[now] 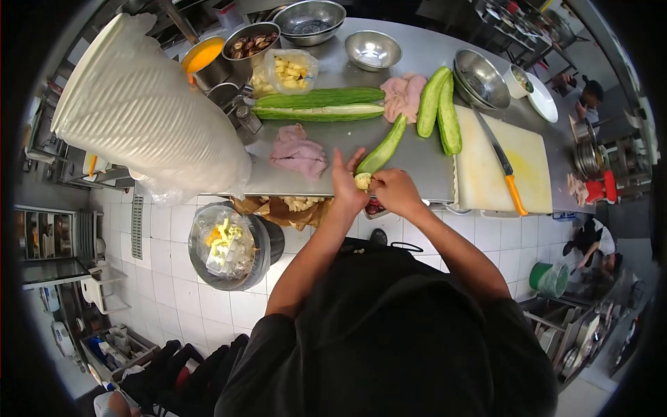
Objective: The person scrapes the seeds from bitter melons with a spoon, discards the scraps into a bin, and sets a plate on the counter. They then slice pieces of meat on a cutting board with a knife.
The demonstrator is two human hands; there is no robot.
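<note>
My left hand (pixel 345 182) holds the near end of a halved green gourd (pixel 384 146) that lies slanted on the steel counter (pixel 417 55). Pale seedy pulp (pixel 363 181) shows at that end, between both hands. My right hand (pixel 393 190) is closed at the same end, touching the pulp; whether it holds a tool I cannot tell. Two long gourd halves (pixel 319 104) lie further back, and two more halves (pixel 439 108) lean beside the white cutting board (pixel 504 170).
An orange-handled knife (pixel 501 163) lies on the board. Raw pink meat (pixel 299 153) sits left of my hands, more meat (pixel 404 94) behind. Steel bowls (pixel 373 50), a lined bin with scraps (pixel 226 244), a large plastic-wrapped bundle (pixel 146 118). Other people (pixel 590 240) work at right.
</note>
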